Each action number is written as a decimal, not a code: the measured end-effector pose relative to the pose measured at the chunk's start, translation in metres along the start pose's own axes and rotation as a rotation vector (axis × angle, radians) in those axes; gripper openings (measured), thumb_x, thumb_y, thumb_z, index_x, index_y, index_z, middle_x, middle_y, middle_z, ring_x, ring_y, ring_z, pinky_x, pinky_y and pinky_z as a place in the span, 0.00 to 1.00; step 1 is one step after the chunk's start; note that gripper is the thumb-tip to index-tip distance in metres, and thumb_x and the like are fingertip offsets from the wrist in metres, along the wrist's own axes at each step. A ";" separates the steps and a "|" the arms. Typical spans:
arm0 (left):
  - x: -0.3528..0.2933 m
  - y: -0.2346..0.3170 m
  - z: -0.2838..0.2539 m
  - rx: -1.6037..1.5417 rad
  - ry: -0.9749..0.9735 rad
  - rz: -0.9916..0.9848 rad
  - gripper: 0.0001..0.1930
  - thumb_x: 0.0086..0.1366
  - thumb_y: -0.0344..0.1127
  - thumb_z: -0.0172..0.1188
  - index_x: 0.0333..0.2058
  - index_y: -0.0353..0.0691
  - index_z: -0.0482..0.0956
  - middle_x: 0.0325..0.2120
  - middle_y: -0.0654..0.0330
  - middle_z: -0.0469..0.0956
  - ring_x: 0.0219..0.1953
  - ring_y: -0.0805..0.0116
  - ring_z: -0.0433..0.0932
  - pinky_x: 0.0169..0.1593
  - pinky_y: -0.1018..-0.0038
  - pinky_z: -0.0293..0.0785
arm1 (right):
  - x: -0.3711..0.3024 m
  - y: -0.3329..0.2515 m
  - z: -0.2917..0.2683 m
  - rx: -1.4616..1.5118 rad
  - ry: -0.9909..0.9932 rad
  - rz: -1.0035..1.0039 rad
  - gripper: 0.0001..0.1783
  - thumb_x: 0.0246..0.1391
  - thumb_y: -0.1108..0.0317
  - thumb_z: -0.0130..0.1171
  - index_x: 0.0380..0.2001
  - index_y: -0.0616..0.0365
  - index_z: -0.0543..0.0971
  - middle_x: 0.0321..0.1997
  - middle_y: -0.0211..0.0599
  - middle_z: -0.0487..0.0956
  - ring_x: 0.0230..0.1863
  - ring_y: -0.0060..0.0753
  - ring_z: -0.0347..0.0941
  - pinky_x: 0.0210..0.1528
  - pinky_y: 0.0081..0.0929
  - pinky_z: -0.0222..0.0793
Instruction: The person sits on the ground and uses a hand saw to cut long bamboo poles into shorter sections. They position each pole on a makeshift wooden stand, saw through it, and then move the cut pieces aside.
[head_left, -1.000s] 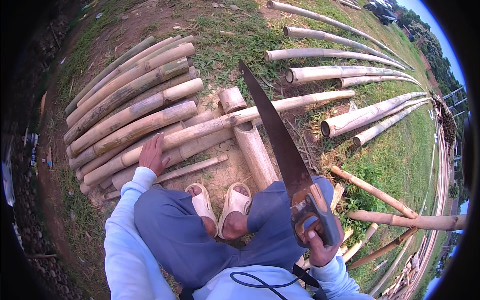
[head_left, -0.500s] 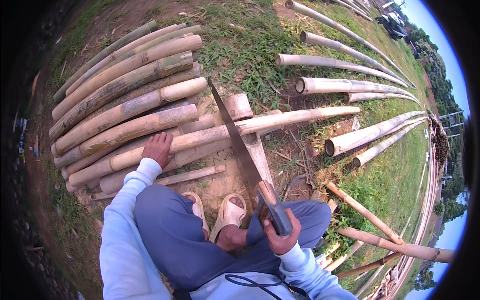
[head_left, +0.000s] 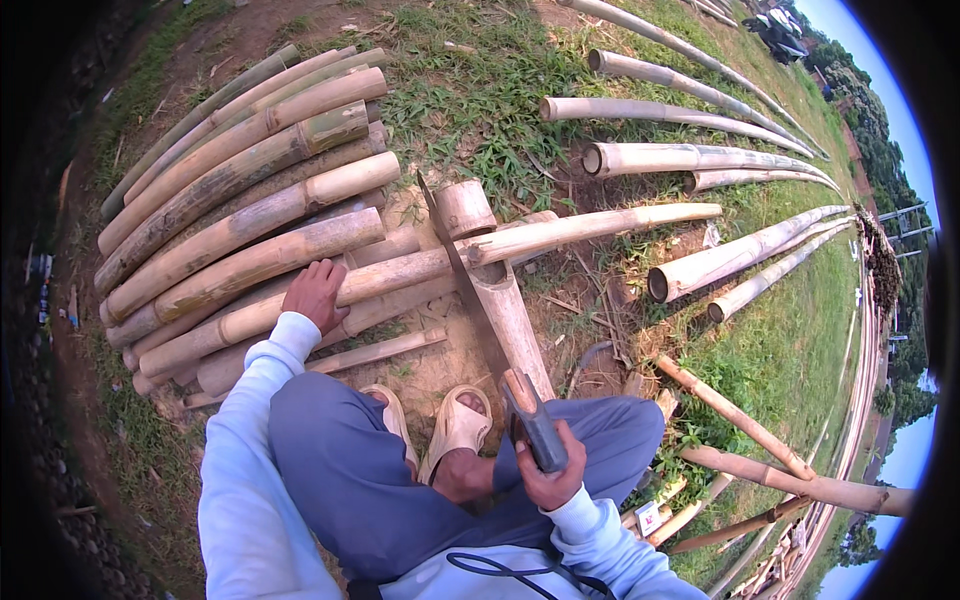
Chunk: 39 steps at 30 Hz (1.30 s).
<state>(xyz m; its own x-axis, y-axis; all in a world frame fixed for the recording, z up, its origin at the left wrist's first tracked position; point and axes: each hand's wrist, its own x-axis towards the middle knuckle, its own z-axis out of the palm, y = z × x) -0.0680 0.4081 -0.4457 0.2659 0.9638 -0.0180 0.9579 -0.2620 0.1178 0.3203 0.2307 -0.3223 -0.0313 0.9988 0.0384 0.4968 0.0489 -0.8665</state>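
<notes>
We have the bamboo pole (head_left: 400, 272) across the notched bamboo support (head_left: 518, 325), handsaw (head_left: 487, 328) blade crossing over; can't tell if teeth touch. Left hand (head_left: 316, 296) grasps the pole, fingers bent over it, tips hard to make out. Right hand (head_left: 553, 470) clenched around the saw's handle, fingers partly hidden. Cut bamboo pile (head_left: 230, 185) left; the topmost long pole (head_left: 690, 55) cropped.

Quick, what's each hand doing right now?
Left hand: resting on the bamboo pole, fingers bent over it; can't tell how tightly.
Right hand: closed, holding the saw by its handle.
</notes>
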 end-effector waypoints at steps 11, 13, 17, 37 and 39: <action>0.005 0.006 0.007 0.096 0.039 0.011 0.32 0.46 0.43 0.79 0.45 0.42 0.71 0.42 0.55 0.71 0.49 0.56 0.74 0.53 0.63 0.74 | 0.005 -0.041 0.002 0.030 0.009 0.110 0.10 0.52 0.75 0.66 0.32 0.62 0.73 0.21 0.37 0.74 0.21 0.25 0.70 0.27 0.27 0.65; 0.000 0.009 0.007 0.115 -0.018 0.006 0.31 0.47 0.43 0.79 0.45 0.41 0.71 0.42 0.55 0.71 0.48 0.56 0.73 0.53 0.64 0.74 | 0.021 -0.027 0.009 0.027 -0.035 0.103 0.09 0.52 0.75 0.66 0.32 0.62 0.74 0.20 0.37 0.73 0.21 0.25 0.69 0.26 0.27 0.65; -0.002 0.001 0.007 0.104 -0.060 -0.021 0.31 0.47 0.43 0.79 0.46 0.41 0.71 0.43 0.55 0.71 0.49 0.56 0.73 0.54 0.64 0.74 | 0.010 -0.030 -0.007 0.023 -0.081 0.198 0.11 0.51 0.76 0.69 0.33 0.63 0.74 0.24 0.47 0.78 0.25 0.45 0.81 0.29 0.34 0.73; 0.007 0.006 0.001 0.089 -0.051 0.033 0.32 0.48 0.44 0.78 0.48 0.42 0.72 0.44 0.56 0.71 0.50 0.56 0.73 0.56 0.64 0.73 | 0.031 -0.007 0.016 0.068 -0.125 0.161 0.13 0.55 0.72 0.67 0.45 0.62 0.82 0.26 0.46 0.81 0.29 0.41 0.84 0.34 0.30 0.75; 0.017 0.000 -0.003 0.092 -0.055 0.021 0.31 0.48 0.44 0.78 0.48 0.42 0.72 0.44 0.55 0.72 0.50 0.56 0.73 0.57 0.64 0.73 | 0.061 0.008 0.034 0.067 -0.119 0.187 0.12 0.56 0.72 0.66 0.44 0.61 0.82 0.26 0.47 0.80 0.26 0.40 0.82 0.32 0.30 0.74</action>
<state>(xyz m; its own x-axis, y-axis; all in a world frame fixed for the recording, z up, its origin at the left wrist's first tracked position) -0.0639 0.4241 -0.4432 0.2889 0.9547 -0.0713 0.9573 -0.2877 0.0268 0.2923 0.2920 -0.3437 -0.0484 0.9822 -0.1814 0.4446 -0.1414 -0.8845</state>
